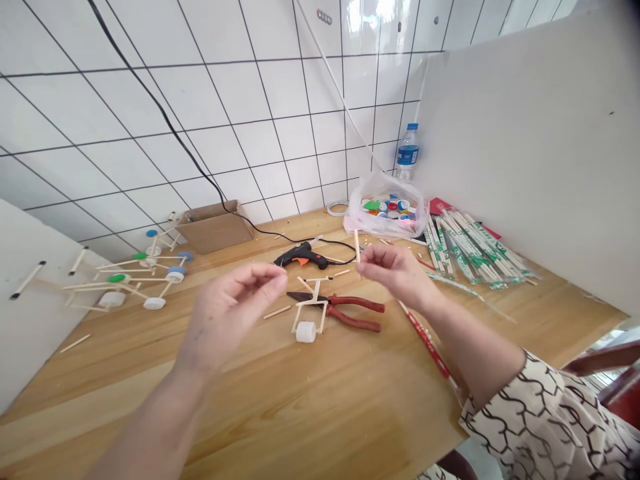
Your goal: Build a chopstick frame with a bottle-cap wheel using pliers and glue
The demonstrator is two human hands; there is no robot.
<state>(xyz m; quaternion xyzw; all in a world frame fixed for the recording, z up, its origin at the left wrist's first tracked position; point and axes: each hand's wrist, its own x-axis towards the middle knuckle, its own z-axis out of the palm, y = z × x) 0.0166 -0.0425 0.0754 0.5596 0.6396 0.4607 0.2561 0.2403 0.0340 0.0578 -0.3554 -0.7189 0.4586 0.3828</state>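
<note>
My right hand [387, 270] pinches a short wooden stick [357, 245], held upright above the table. My left hand [233, 307] is raised opposite it, thumb and fingertips together; whatever they may hold is too small to make out. Between the hands, a small stick frame [311, 303] with a white bottle-cap wheel [306, 332] stands on the wood. Behind that frame lie red-handled pliers [355, 312], jaws pointing left. A black glue gun [303, 255] with an orange trigger rests farther back. Loose stick pieces [277, 312] lie around.
At left are stick models [135, 273] with bottle-cap wheels, beside a cardboard box [215, 227]. A plastic bag [423, 217] of coloured caps, a water bottle [408, 153] and wrapped chopsticks [475, 247] are at the back right. A black cord [165, 117] hangs across the tiled wall.
</note>
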